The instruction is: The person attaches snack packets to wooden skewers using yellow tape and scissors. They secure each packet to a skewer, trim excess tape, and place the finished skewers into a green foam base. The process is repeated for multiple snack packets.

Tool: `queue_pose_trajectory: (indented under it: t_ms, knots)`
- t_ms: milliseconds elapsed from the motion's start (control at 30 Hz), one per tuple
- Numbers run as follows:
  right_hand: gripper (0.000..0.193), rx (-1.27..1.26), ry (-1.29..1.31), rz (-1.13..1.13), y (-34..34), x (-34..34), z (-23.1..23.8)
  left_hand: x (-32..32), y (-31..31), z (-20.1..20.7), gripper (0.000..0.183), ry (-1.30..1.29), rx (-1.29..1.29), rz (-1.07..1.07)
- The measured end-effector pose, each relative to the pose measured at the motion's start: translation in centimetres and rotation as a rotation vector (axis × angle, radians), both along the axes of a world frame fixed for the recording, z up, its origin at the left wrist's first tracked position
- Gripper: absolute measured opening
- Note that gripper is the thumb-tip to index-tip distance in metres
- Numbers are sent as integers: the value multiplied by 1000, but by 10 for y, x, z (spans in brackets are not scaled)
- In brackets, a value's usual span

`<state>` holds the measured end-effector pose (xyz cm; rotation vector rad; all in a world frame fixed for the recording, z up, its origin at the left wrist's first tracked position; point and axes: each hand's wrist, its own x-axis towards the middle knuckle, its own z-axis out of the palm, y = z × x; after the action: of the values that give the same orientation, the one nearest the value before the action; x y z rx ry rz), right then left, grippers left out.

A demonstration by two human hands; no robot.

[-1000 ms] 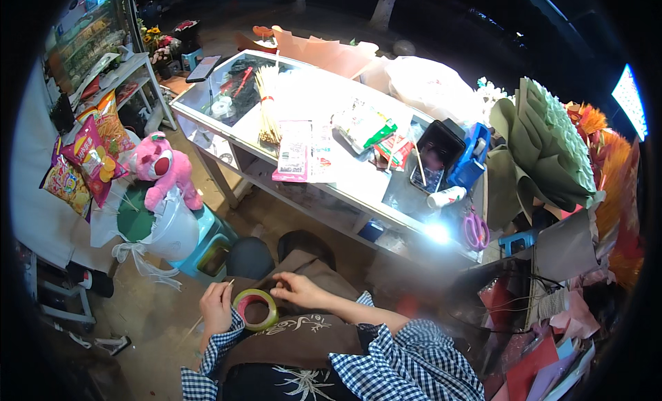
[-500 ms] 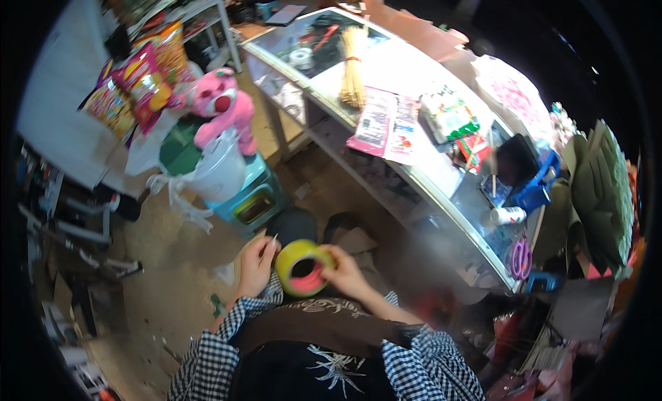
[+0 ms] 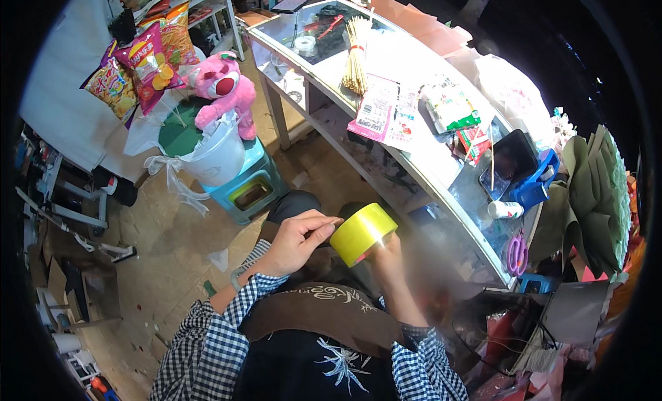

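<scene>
My right hand (image 3: pixel 387 262) grips a wide roll of yellow tape (image 3: pixel 360 234) from below, some fingers hidden inside or behind it. Close beside the roll, my left hand (image 3: pixel 295 244) is closed in a pinch with thumb and forefinger. A short tip of a thin light stick (image 3: pixel 337 222) shows at those fingertips; the rest of it is hidden. Both hands are above my lap, in front of a brown apron (image 3: pixel 303 313). Whether the stick touches the tape I cannot tell.
Ahead left, a blue stool (image 3: pixel 249 187) bears a white bucket (image 3: pixel 219 159) with green foam, a pink plush bear (image 3: pixel 227 91) and snack bags (image 3: pixel 148 66). The glass-topped table (image 3: pixel 441 201) at right holds a bundle of sticks (image 3: pixel 356 56), packets, a phone and purple scissors (image 3: pixel 516 255).
Both hands have moved right and slightly up. The tape roll has turned, so its yellow outer side shows instead of its open hole. The left hand's pinch is now closer to the roll's edge.
</scene>
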<state>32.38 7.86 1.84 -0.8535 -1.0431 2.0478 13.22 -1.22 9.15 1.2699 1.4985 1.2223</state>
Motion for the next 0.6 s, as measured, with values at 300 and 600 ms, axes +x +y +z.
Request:
queue_pose_trajectory:
  t_ms: [300,600]
  knots:
    - [30,-521,294,222,-8,-13,-15,1,-4,-8,29,-177,-61,-117]
    - [47,-502,151,430,-12,-12,-15,3,5,-16,25,-199,-178,16]
